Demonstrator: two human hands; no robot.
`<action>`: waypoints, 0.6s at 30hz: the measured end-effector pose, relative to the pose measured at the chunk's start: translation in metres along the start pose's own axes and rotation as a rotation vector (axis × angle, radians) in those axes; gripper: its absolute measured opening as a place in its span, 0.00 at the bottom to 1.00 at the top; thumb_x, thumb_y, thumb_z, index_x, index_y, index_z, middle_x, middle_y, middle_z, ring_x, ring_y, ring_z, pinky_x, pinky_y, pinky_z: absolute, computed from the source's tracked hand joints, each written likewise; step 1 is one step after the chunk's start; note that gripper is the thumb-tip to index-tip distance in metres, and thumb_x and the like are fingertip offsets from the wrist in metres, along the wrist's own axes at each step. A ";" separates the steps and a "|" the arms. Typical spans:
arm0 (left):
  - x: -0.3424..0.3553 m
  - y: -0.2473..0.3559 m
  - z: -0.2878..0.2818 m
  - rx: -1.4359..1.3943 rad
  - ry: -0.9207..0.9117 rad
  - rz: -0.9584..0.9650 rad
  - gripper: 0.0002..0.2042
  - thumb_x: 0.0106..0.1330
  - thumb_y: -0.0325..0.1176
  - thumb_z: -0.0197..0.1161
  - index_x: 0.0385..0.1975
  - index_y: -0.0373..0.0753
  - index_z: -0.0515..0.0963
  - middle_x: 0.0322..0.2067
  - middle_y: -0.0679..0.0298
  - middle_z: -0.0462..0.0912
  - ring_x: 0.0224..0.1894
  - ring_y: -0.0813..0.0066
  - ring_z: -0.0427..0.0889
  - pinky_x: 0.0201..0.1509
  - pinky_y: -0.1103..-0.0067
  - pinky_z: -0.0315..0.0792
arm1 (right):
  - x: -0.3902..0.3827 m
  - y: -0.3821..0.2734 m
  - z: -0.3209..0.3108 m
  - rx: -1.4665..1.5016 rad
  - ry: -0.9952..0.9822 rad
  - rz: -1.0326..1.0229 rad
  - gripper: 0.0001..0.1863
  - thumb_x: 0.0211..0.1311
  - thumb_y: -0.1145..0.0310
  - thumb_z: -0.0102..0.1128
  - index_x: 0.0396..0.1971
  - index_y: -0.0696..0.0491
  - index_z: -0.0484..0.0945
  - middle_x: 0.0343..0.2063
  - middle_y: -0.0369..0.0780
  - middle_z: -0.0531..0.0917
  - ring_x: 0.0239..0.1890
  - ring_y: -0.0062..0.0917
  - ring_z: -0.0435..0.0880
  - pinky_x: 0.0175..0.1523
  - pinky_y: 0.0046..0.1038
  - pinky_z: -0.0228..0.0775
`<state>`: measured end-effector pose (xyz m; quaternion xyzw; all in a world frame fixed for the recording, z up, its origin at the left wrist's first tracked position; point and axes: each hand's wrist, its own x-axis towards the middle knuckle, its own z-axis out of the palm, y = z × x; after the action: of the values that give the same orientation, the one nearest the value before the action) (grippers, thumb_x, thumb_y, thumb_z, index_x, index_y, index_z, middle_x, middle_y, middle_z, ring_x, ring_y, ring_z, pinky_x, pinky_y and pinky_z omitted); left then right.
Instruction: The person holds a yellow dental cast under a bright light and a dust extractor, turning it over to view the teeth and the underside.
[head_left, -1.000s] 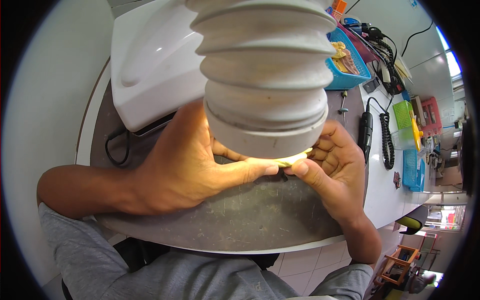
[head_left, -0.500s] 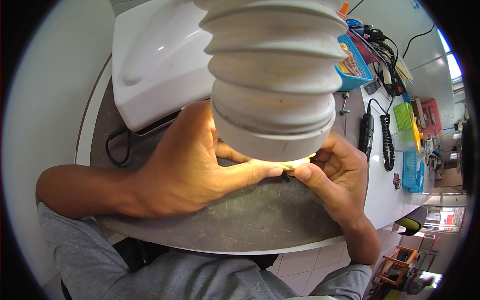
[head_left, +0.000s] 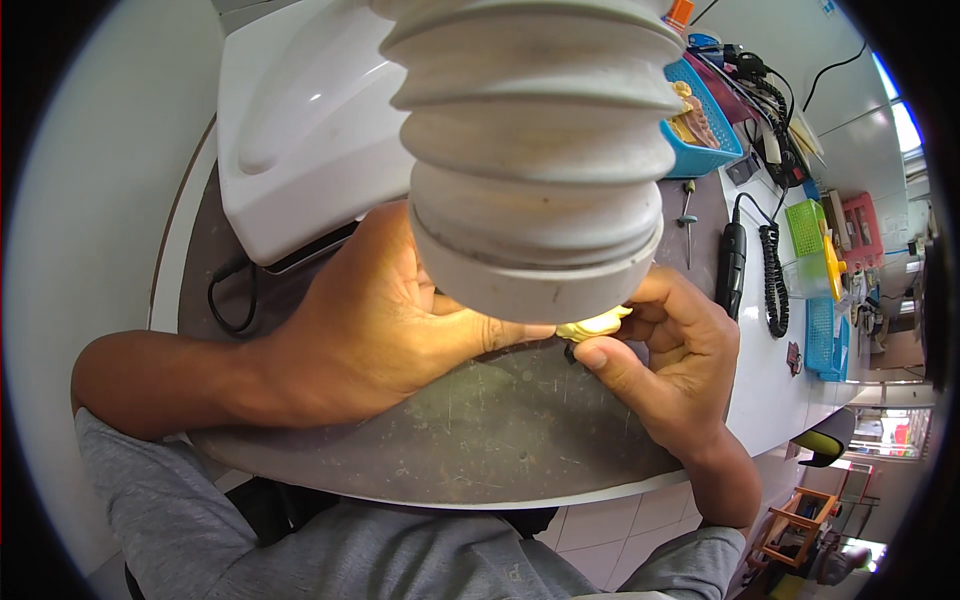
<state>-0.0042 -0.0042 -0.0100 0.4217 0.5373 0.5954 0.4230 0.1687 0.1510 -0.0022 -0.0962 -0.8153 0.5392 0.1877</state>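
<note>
grips a small pale yellow piece [head_left: 597, 326] in the right hand [head_left: 672, 350], pinched between the thumb on the near side and bent fingers on the far side. reaches the thumb of the left hand [head_left: 380, 330] to the piece's left end, apparently touching; cannot tell whether gripping with that hand too, most of its fingers being hidden behind a wide ribbed white hose [head_left: 535, 170]. holds the piece at the near rim of the hose's mouth, in bright light, over a worn grey-brown counter [head_left: 450, 440]. shows a small dark bit [head_left: 570, 352] just below the piece, too little to make out. brings both bare forearms in from grey sleeves [head_left: 160, 480].

to the left of the hose, beyond the left hand: a large glossy white housing [head_left: 290, 130], with a black cable [head_left: 210, 297] looping beside it. to the right of the hose: a blue basket [head_left: 705, 165] with yellow and pink lumps [head_left: 693, 122] inside; nearer, a thin metal tool with a small disc [head_left: 687, 219]; right of that, a black handpiece [head_left: 733, 265] beside a coiled black cord [head_left: 772, 280]. farther right: a green basket [head_left: 803, 232], a pinkish-red container [head_left: 862, 225] and a second blue basket [head_left: 822, 345]. at the lower right: an orange-brown wooden frame [head_left: 795, 530], well apart from both hands.
</note>
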 end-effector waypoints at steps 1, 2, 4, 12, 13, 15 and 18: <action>0.001 0.001 -0.001 0.016 -0.017 -0.010 0.17 0.64 0.29 0.67 0.50 0.32 0.74 0.38 0.62 0.82 0.40 0.79 0.81 0.43 0.82 0.77 | 0.000 0.000 0.000 -0.018 0.007 -0.016 0.18 0.53 0.78 0.71 0.44 0.65 0.79 0.39 0.44 0.83 0.39 0.24 0.86 0.45 0.24 0.82; 0.001 0.002 -0.001 -0.012 -0.016 -0.047 0.17 0.63 0.29 0.69 0.48 0.32 0.74 0.39 0.62 0.82 0.41 0.79 0.81 0.45 0.81 0.76 | 0.000 0.000 0.001 -0.035 0.014 -0.033 0.18 0.52 0.78 0.71 0.44 0.65 0.79 0.39 0.44 0.84 0.39 0.24 0.86 0.45 0.24 0.82; 0.001 0.004 -0.001 -0.065 -0.018 -0.099 0.16 0.59 0.27 0.72 0.45 0.32 0.76 0.41 0.63 0.83 0.43 0.80 0.81 0.49 0.80 0.76 | 0.000 -0.001 0.001 -0.061 0.023 -0.063 0.18 0.52 0.78 0.72 0.43 0.65 0.80 0.38 0.44 0.84 0.38 0.25 0.87 0.44 0.24 0.83; 0.001 0.004 0.001 -0.047 0.022 -0.114 0.17 0.58 0.30 0.73 0.44 0.33 0.77 0.40 0.64 0.84 0.43 0.79 0.81 0.50 0.79 0.75 | 0.000 -0.004 0.000 -0.085 0.035 -0.101 0.18 0.51 0.77 0.73 0.42 0.66 0.80 0.36 0.44 0.85 0.37 0.25 0.87 0.43 0.24 0.83; 0.001 0.004 0.002 -0.028 0.030 -0.112 0.17 0.58 0.30 0.73 0.45 0.33 0.77 0.40 0.64 0.84 0.43 0.79 0.81 0.50 0.79 0.75 | -0.001 -0.004 0.000 -0.072 0.031 -0.091 0.18 0.51 0.77 0.73 0.42 0.66 0.80 0.37 0.44 0.85 0.37 0.25 0.87 0.44 0.24 0.83; 0.001 0.004 0.002 -0.062 0.026 -0.125 0.17 0.58 0.29 0.73 0.45 0.33 0.77 0.40 0.64 0.84 0.44 0.79 0.81 0.50 0.79 0.75 | -0.001 -0.003 0.000 -0.041 0.027 -0.076 0.18 0.52 0.77 0.72 0.43 0.66 0.79 0.38 0.44 0.84 0.38 0.25 0.87 0.44 0.24 0.82; 0.002 0.004 0.002 -0.052 0.014 -0.092 0.16 0.59 0.28 0.72 0.45 0.33 0.76 0.40 0.63 0.84 0.44 0.80 0.80 0.49 0.80 0.75 | -0.002 -0.002 0.001 0.072 0.027 -0.015 0.19 0.53 0.77 0.72 0.45 0.65 0.78 0.39 0.44 0.84 0.40 0.24 0.86 0.47 0.24 0.81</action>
<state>-0.0034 -0.0022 -0.0059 0.3809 0.5435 0.5922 0.4571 0.1699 0.1486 -0.0013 -0.0905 -0.7936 0.5654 0.2058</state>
